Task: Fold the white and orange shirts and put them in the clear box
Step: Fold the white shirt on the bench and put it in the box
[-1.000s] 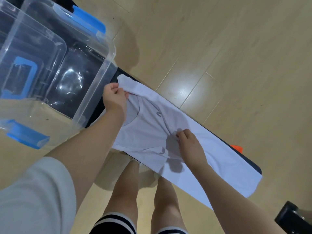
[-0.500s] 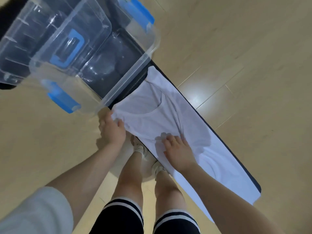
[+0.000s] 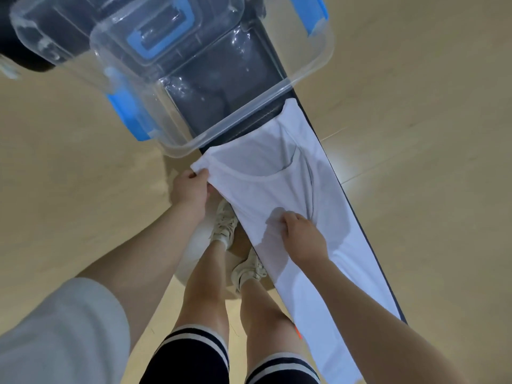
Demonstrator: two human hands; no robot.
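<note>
Dark table edge (image 3: 357, 209), white shirt (image 3: 266, 195) overhanging

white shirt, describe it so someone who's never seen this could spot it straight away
Find the big clear box with blue latches at the top. Right below its near rim, the white shirt lies stretched along a narrow dark surface, with the left hand pinching its corner and the right hand gripping its middle. It is the only large white cloth.
</note>
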